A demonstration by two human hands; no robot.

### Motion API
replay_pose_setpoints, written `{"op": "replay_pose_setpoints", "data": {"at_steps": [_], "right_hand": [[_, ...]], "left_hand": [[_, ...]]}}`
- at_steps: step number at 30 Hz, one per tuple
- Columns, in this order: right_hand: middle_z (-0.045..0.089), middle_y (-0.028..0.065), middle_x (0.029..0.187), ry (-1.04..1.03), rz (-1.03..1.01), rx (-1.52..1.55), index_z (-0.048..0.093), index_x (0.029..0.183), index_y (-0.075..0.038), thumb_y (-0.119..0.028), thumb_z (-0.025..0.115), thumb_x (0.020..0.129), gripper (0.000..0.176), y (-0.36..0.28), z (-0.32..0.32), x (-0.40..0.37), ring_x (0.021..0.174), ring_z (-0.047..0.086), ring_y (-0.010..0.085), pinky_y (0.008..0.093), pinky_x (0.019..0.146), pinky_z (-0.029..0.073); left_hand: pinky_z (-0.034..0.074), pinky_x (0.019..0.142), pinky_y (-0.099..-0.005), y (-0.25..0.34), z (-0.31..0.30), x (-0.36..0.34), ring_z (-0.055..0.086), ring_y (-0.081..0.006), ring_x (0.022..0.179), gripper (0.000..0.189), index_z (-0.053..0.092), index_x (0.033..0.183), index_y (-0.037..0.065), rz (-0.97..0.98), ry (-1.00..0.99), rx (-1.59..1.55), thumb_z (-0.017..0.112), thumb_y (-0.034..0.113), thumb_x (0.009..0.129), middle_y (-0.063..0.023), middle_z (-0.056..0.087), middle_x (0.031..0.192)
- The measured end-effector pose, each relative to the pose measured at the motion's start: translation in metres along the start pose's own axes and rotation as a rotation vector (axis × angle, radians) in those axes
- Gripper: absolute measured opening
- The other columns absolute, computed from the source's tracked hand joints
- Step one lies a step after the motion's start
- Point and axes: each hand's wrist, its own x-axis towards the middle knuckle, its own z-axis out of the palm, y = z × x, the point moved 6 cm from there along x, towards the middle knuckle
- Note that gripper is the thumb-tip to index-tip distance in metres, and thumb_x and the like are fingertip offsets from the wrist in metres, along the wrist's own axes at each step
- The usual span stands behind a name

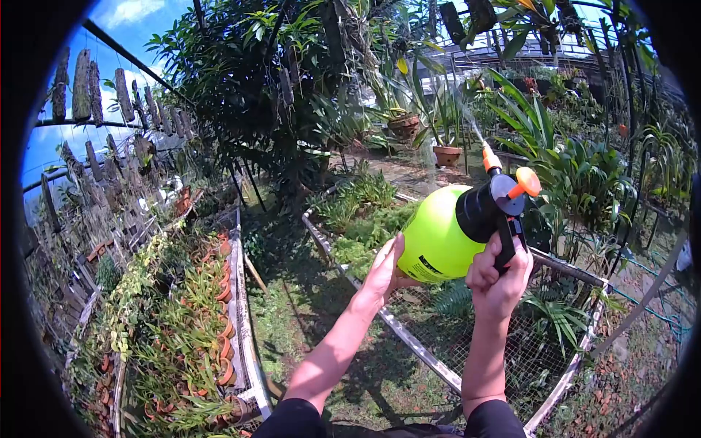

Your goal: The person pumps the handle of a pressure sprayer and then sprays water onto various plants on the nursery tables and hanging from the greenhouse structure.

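Note:
A bright yellow-green pump spray bottle point(440, 232) with a black head, orange pump knob and orange nozzle is tilted in front of me. My right hand point(499, 276) is wrapped round its black handle. Against the bottle's lower left side, my left hand point(385, 271) supports the base, with part of its fingers hidden behind the bottle. A fine jet of water point(469, 117) leaves the nozzle, pointing up and away toward the plants. A potted plant in a terracotta pot point(447, 155) stands beyond the nozzle.
A wire-mesh bench point(504, 347) with a pale frame lies below the bottle. To the left, a long bed holds several small terracotta pots point(226, 350). Wooden slabs point(82, 86) hang at upper left. A green hose point(661, 310) lies at right.

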Motion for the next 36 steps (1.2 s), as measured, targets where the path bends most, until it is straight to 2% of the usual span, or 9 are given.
{"op": "replay_pose_setpoints", "data": {"at_steps": [1, 2, 10, 15, 18, 22, 25, 29, 36], "right_hand": [[0.026, -0.0047, 0.048, 0.019, 0.037, -0.016, 0.044, 0.082, -0.005, -0.036, 0.037, 0.099, 0.036, 0.005, -0.001, -0.009, 0.035, 0.021, 0.0053, 0.0227, 0.031, 0.019], [0.027, -0.0047, 0.048, 0.038, 0.076, -0.032, 0.045, 0.082, -0.005, -0.036, 0.038, 0.099, 0.036, 0.011, -0.002, -0.019, 0.034, 0.022, 0.0053, 0.0225, 0.031, 0.019], [0.039, -0.0014, 0.051, 0.076, 0.339, -0.109, 0.049, 0.084, -0.003, -0.032, 0.041, 0.1, 0.034, 0.036, -0.007, -0.083, 0.037, 0.031, 0.0052, 0.0219, 0.033, 0.025], [0.032, -0.0031, 0.047, 0.067, 0.165, -0.012, 0.044, 0.081, -0.005, -0.033, 0.04, 0.098, 0.033, 0.004, -0.001, -0.101, 0.034, 0.025, 0.0054, 0.0229, 0.031, 0.021], [0.032, -0.0022, 0.046, 0.14, 0.107, 0.107, 0.044, 0.08, -0.005, -0.034, 0.04, 0.097, 0.034, -0.025, -0.002, -0.108, 0.033, 0.025, 0.0066, 0.024, 0.031, 0.022], [0.029, -0.004, 0.046, -0.031, -0.113, 0.193, 0.042, 0.082, -0.008, -0.047, 0.037, 0.098, 0.042, -0.064, 0.0, -0.114, 0.033, 0.022, 0.0088, 0.0258, 0.03, 0.02], [0.03, -0.0026, 0.046, -0.147, -0.186, 0.32, 0.045, 0.084, -0.008, -0.045, 0.035, 0.098, 0.041, -0.091, -0.005, -0.119, 0.033, 0.021, 0.0091, 0.027, 0.03, 0.016], [0.023, -0.004, 0.039, -0.232, -0.332, 0.318, 0.046, 0.088, -0.005, -0.041, 0.035, 0.098, 0.039, -0.126, -0.019, -0.127, 0.029, 0.011, 0.0076, 0.0291, 0.028, 0.009], [0.031, -0.0029, 0.043, -0.174, -0.258, 0.167, 0.045, 0.088, -0.004, -0.045, 0.038, 0.098, 0.043, -0.164, -0.062, -0.125, 0.031, 0.023, 0.009, 0.0286, 0.028, 0.017]], "left_hand": [[0.056, 0.081, -0.0434, -0.015, -0.006, -0.01, 0.062, -0.0269, 0.11, 0.07, 0.038, 0.142, 0.012, -0.081, 0.006, -0.014, 0.042, 0.063, 0.094, -0.0115, 0.056, 0.129], [0.058, 0.075, -0.04, -0.023, -0.004, -0.022, 0.067, -0.0242, 0.101, 0.072, 0.04, 0.138, 0.01, -0.069, -0.021, -0.066, 0.045, 0.065, 0.092, -0.0106, 0.06, 0.123], [0.059, 0.076, -0.0387, -0.097, -0.027, -0.101, 0.066, -0.0245, 0.103, 0.071, 0.04, 0.138, 0.01, -0.279, 0.117, -0.149, 0.037, 0.065, 0.094, -0.0124, 0.06, 0.123], [0.06, 0.07, -0.0345, -0.054, -0.018, -0.117, 0.066, -0.0228, 0.102, 0.064, 0.038, 0.139, 0.008, -0.109, 0.125, -0.1, 0.048, 0.054, 0.096, -0.0115, 0.055, 0.127], [0.06, 0.078, -0.0394, -0.011, 0.005, -0.112, 0.062, -0.0239, 0.109, 0.06, 0.037, 0.139, 0.006, 0.025, 0.044, 0.073, 0.04, 0.05, 0.099, -0.0125, 0.054, 0.127], [0.059, 0.079, -0.0372, 0.024, 0.038, -0.101, 0.058, -0.0218, 0.115, 0.065, 0.031, 0.143, 0.003, 0.085, 0.01, 0.147, 0.047, 0.047, 0.098, -0.0134, 0.05, 0.133], [0.058, 0.081, -0.0352, 0.038, 0.065, -0.097, 0.054, -0.0198, 0.117, 0.071, 0.029, 0.145, 0.003, 0.119, -0.06, 0.187, 0.051, 0.049, 0.096, -0.0119, 0.047, 0.136], [0.058, 0.08, -0.0339, 0.04, 0.109, -0.088, 0.051, -0.0197, 0.121, 0.072, 0.029, 0.146, 0.005, 0.123, -0.179, 0.143, 0.053, 0.05, 0.095, -0.0109, 0.045, 0.138], [0.055, 0.086, -0.0404, -0.006, 0.163, -0.084, 0.052, -0.0221, 0.121, 0.072, 0.026, 0.147, 0.007, 0.028, -0.273, 0.03, 0.049, 0.051, 0.096, -0.0118, 0.044, 0.139]]}}
